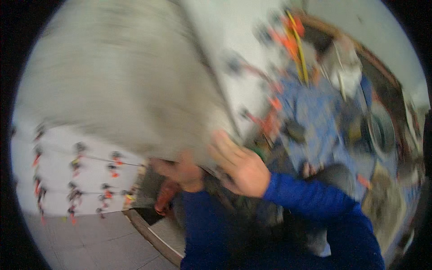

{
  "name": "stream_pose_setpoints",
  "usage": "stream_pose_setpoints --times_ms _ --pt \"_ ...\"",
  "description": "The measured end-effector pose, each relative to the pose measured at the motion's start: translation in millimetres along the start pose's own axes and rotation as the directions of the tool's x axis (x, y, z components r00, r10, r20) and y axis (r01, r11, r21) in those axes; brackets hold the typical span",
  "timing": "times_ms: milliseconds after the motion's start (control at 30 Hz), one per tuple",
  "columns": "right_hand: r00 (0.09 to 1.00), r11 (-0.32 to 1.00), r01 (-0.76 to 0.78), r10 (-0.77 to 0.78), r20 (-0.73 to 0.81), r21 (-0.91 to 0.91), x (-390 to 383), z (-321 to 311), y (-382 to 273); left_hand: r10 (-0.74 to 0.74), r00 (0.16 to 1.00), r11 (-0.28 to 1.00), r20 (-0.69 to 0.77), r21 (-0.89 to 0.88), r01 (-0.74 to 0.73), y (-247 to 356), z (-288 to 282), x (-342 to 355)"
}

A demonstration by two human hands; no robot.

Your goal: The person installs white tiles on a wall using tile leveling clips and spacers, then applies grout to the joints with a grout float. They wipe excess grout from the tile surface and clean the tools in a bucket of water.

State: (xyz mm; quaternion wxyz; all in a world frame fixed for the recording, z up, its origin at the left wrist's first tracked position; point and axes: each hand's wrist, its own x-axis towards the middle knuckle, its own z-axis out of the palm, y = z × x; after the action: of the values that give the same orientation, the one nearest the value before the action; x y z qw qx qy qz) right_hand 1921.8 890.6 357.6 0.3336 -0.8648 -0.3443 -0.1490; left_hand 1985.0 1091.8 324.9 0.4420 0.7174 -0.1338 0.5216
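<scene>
A large grey tile (112,76), smeared by motion, fills the upper left and middle of the head view. At its lower edge is my left hand (184,173), its fingers blurred against the tile's underside edge. My right hand (240,166) holds the lower right corner, with fingers laid along the tile's face and the thumb lower down. Both hands are closed on the tile, and blue sleeves run down from them. Just below my left hand, a reddish-brown rounded thing (166,195) shows; its kind is too blurred to tell.
Rows of small red and black clips (74,195) stick out from a white surface (58,175) on the left. More red and black clips (270,121) stand right of the tile. A blue sheet (310,112), a yellow strip (298,45) and a round bucket-like thing (382,130) lie right.
</scene>
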Motion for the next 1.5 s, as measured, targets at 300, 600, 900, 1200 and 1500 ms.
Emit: stream_pose_setpoints --times_ms 300,600,900,1200,1500 --pt "0.97 0.999 -0.022 0.016 -0.242 -0.024 -1 36 3 0.156 0.987 0.912 0.027 0.379 -0.154 -38 -24 22" --pt "1.0 1.0 0.009 -0.009 0.001 0.024 5 -11 1 -0.271 0.963 0.96 -0.011 -0.071 0.27 32 2 7" --pt "0.999 0.998 0.039 -0.039 -0.003 -0.046 -1 2 8 -0.026 0.988 0.999 0.151 0.026 0.023 41 -2 12" --pt "0.999 0.997 0.039 -0.041 -0.022 -0.071 2 10 3 0.034 0.988 0.998 0.15 0.049 -0.041 41 0 15" --pt "0.999 0.998 0.04 -0.041 -0.005 -0.054 0 6 7 0.055 0.991 0.998 0.121 0.032 -0.06 35 6 10"
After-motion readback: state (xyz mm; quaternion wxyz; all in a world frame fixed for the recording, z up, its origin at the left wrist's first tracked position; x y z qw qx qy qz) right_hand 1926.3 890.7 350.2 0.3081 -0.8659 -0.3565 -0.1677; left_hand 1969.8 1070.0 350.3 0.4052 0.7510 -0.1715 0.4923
